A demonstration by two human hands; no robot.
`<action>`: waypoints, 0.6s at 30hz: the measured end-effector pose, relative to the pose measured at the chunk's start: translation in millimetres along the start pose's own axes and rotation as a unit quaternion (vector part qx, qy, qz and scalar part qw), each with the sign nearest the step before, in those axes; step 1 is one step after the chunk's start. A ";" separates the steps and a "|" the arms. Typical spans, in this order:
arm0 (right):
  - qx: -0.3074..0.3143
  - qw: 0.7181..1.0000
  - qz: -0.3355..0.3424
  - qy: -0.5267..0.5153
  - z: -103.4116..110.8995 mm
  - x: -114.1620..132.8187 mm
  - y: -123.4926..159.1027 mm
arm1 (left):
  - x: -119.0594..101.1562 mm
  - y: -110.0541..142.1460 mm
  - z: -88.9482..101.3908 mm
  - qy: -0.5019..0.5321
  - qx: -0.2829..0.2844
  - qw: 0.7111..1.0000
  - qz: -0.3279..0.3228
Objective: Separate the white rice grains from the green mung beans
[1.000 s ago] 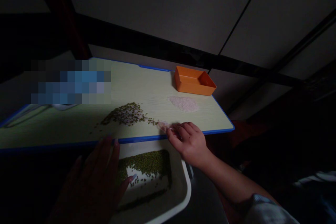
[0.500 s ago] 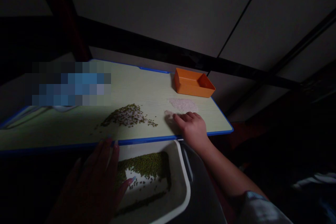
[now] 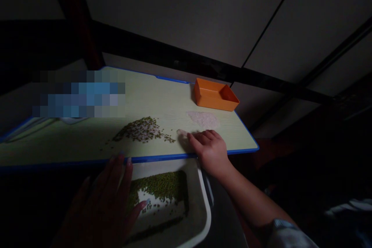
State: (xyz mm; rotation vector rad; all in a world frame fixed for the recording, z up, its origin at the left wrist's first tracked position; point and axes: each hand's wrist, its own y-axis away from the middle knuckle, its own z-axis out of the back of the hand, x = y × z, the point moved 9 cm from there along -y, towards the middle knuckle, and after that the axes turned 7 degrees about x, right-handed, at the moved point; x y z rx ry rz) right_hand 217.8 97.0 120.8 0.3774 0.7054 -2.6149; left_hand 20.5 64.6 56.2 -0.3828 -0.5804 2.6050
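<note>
Since half a second ago the right hand (image 3: 211, 151) has drawn back toward the near table edge and slightly left, away from the rice pile (image 3: 203, 119); a small clump of rice (image 3: 182, 133) now lies at its fingertips (image 3: 190, 138). The left hand (image 3: 109, 197) has stayed in place.

Right hand: palm down on the table (image 3: 87, 143), fingers extended and close together, gripping nothing. The index fingertip touches the small clump. The rice pile lies just beyond the fingertips, apart from them. The mixed heap (image 3: 141, 130) of green beans and rice lies to the left of the fingertips, with a few stray beans between.

Left hand: flat, fingers spread, holding nothing. Its fingertips (image 3: 123, 159) reach the blue table edge; its thumb rests inside the tray (image 3: 200, 209). The beans (image 3: 161, 186) in the tray lie just right of the thumb.

Count: two hands, one tray, one orange box (image 3: 215, 95), two piles on the table plus one small clump. The box stands beyond the rice pile, at the far right corner. A blurred patch covers the far left of the table.
</note>
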 end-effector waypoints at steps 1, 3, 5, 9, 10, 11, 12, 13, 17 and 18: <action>0.014 1.000 -0.005 -0.001 -3.5 -1.8 -3.2 | 0.2 0.0 0.2 0.002 -0.002 1.000 0.003; 0.041 0.999 -0.019 0.002 -11.3 -8.4 -10.9 | 0.8 0.3 0.0 0.007 -0.003 1.000 0.009; 0.065 0.997 -0.033 0.010 -18.6 -17.0 -19.3 | 1.1 1.0 -2.4 0.007 0.005 1.000 0.013; 0.115 0.991 -0.064 0.018 -30.7 -36.3 -36.4 | 3.2 2.8 -5.5 -0.001 0.013 1.000 0.011; 0.125 0.990 -0.070 0.017 -32.8 -40.1 -40.6 | 2.3 3.1 -5.5 -0.014 0.012 1.000 -0.001; 0.130 0.989 -0.071 0.015 -34.1 -42.5 -44.8 | 0.8 3.4 -5.5 -0.032 0.010 0.999 -0.017; 0.133 0.989 -0.070 0.011 -34.9 -43.8 -49.0 | -1.5 3.7 -6.3 -0.054 0.012 0.998 -0.037; 0.134 0.989 -0.067 0.006 -35.4 -43.6 -53.2 | -3.5 4.2 -5.5 -0.073 0.004 0.996 -0.055; 0.131 0.991 -0.033 -0.020 -34.6 -30.0 -69.5 | -4.4 3.7 -7.0 -0.110 0.001 0.991 -0.073; 0.129 0.991 -0.020 -0.027 -33.7 -24.2 -73.5 | -3.8 3.2 -7.2 -0.111 0.000 0.991 -0.069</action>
